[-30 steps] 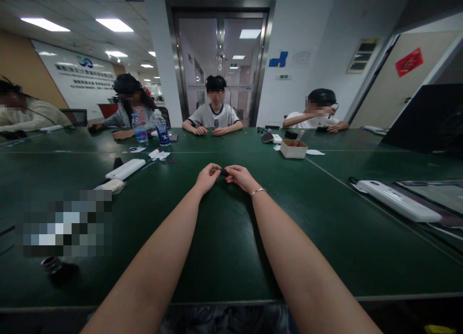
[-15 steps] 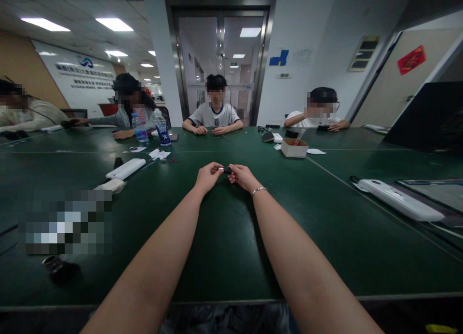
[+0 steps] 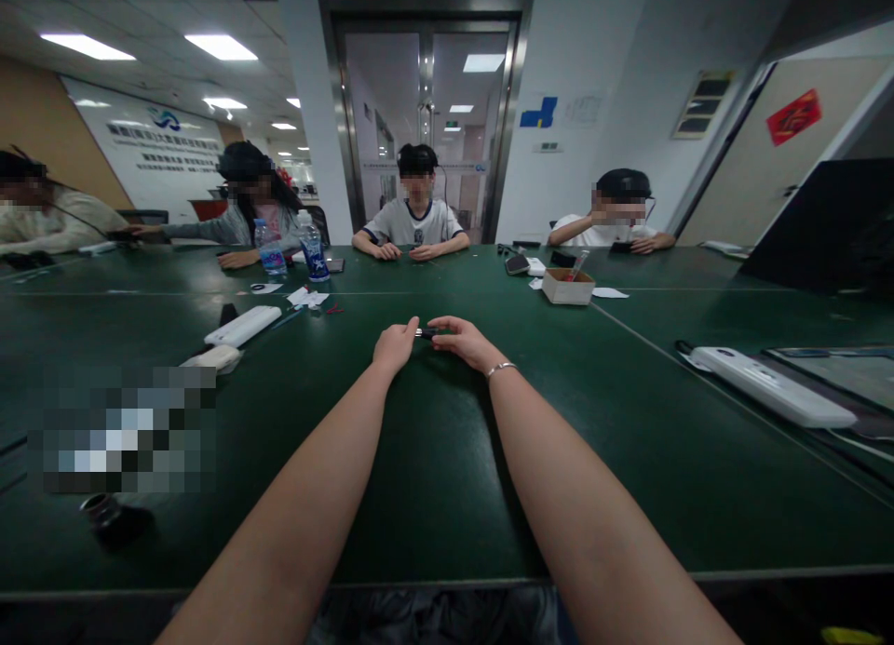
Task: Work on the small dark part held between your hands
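Over the middle of the green table (image 3: 433, 477), a small black object with a silvery end (image 3: 426, 332) lies between my two hands; it is too small to name. My left hand (image 3: 396, 347) is closed, its thumb and fingers pinching the silvery end. From the other side my right hand (image 3: 465, 342), with a silver bracelet at the wrist, has its fingers bent around the black end. Part of the object is hidden behind the fingers.
White power strips lie at left (image 3: 244, 327) and right (image 3: 772, 387). A small dark jar (image 3: 104, 510) stands near left. Two bottles, paper scraps (image 3: 307, 297) and an open box (image 3: 568, 288) are farther back. Several people sit across the table.
The object has come into fuller view, showing its silvery end. My left hand has shifted slightly left, and my right fingers have spread a little. A person at left has reached farther sideways.
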Tool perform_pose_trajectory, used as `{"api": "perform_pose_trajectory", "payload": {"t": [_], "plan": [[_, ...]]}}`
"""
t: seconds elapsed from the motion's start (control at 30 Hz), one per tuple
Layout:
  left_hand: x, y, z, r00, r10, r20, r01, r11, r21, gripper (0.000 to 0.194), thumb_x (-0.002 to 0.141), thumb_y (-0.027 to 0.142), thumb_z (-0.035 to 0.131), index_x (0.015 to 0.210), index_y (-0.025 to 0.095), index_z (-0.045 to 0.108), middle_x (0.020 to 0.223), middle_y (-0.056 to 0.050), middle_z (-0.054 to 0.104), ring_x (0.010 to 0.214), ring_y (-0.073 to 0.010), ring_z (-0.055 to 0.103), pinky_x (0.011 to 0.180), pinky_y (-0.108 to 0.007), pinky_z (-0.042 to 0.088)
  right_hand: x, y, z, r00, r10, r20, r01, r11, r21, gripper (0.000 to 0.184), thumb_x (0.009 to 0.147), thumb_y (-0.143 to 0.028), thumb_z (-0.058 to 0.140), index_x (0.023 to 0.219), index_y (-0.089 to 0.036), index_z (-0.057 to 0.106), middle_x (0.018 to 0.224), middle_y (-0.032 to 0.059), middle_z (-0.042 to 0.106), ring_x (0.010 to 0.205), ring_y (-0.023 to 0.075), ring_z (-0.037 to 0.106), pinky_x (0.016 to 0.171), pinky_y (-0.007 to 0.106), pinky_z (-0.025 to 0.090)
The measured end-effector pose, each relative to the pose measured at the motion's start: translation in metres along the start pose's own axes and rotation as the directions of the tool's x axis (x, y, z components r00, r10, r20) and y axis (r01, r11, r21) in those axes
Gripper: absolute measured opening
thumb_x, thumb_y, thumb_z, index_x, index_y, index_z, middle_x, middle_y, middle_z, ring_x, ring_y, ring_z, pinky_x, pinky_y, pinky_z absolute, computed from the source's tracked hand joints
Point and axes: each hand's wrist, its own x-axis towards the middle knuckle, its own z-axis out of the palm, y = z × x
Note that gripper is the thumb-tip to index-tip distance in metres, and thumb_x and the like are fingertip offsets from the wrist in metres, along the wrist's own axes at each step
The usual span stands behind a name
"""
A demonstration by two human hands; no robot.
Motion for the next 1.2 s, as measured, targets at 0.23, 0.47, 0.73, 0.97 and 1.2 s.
{"api": "perform_pose_trajectory", "payload": {"t": [0.23,0.47,0.73,0.97,1.2], "plan": [[0.006,-0.011,0.009,0.993,0.106,-0.05,-0.112,0.983,-0.146,0.042,0.083,0.056,0.04,0.069,0.019,0.057,0.061,-0.001,0.057,0.056,-0.0146,0.052,0.056,-0.027,0.037,0.001,0.0,0.0,0.998,0.026,-0.061,-0.022,0.997,0.069,0.02,0.071,-0.004,0.065,0.088,-0.014,0.064,0.069,-0.0006,0.062,0.054,0.0078,0.059,0.055,0.021,0.052],[0.016,-0.019,0.02,0.974,0.217,-0.056,-0.22,0.872,-0.438,0.017,0.078,0.032,0.055,0.085,0.017,0.059,0.069,-0.001,0.059,0.066,-0.0129,0.057,0.068,-0.027,0.045,0.001,-0.001,-0.001,0.993,0.071,-0.098,-0.061,0.993,0.101,0.015,0.074,-0.005,0.065,0.086,-0.013,0.063,0.061,0.0001,0.063,0.05,0.0078,0.059,0.053,0.019,0.052],[0.014,-0.014,0.02,0.958,0.28,-0.058,-0.27,0.819,-0.506,0.015,0.073,0.022,0.06,0.086,0.016,0.061,0.078,-0.003,0.062,0.072,-0.0134,0.058,0.074,-0.03,0.047,0.002,-0.001,0.0,0.99,0.084,-0.111,-0.07,0.989,0.127,0.017,0.082,-0.026,0.064,0.074,-0.012,0.058,0.053,0.0006,0.056,0.044,0.0078,0.052,0.044,0.019,0.047],[0.009,-0.013,0.018,0.965,0.263,-0.017,-0.25,0.89,-0.381,0.016,0.077,0.029,0.057,0.087,0.017,0.06,0.077,-0.003,0.063,0.072,-0.014,0.059,0.071,-0.028,0.045,0.002,0.001,-0.002,0.99,0.084,-0.11,-0.071,0.991,0.116,0.016,0.083,-0.026,0.064,0.079,-0.012,0.059,0.053,-0.002,0.053,0.042,0.0061,0.048,0.048,0.021,0.051],[0.006,-0.013,0.014,0.972,0.233,0.04,-0.227,0.966,-0.126,0.039,0.086,0.05,0.037,0.072,0.02,0.057,0.066,-0.001,0.061,0.061,-0.0142,0.054,0.062,-0.027,0.039,0.001,0.001,-0.005,0.996,0.054,-0.071,-0.045,0.99,0.132,0.022,0.075,-0.01,0.068,0.094,-0.018,0.06,0.067,-0.0027,0.059,0.052,0.0074,0.058,0.061,0.025,0.056]]}}
